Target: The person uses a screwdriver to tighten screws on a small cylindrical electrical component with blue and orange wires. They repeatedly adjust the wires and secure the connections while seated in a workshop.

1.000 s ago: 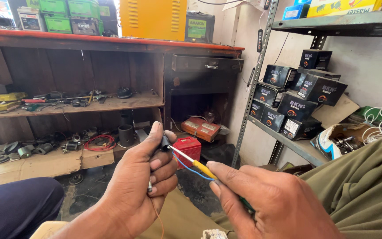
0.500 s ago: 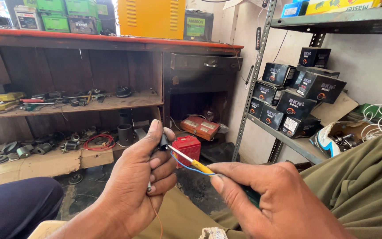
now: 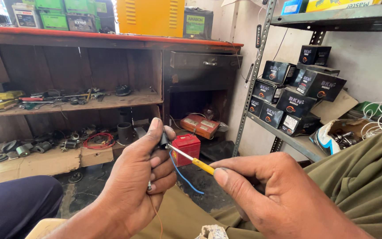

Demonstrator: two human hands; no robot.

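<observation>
Low in the foreground, the left hand is curling into a loose fist, thumb raised, its grip pinching a small dark part between thumb and forefinger. A blue wire is hanging from under that part, beside the knuckles. From the right, the right hand is reaching in with fingers extended, its grip closing narrowly around a yellow-handled screwdriver. The metal tip is touching the dark part. Both hands are hovering above the lap, close together, joined only through the tool. Behind them, a red battery is sitting on the floor, and black boxes are standing on the metal shelf at right.
</observation>
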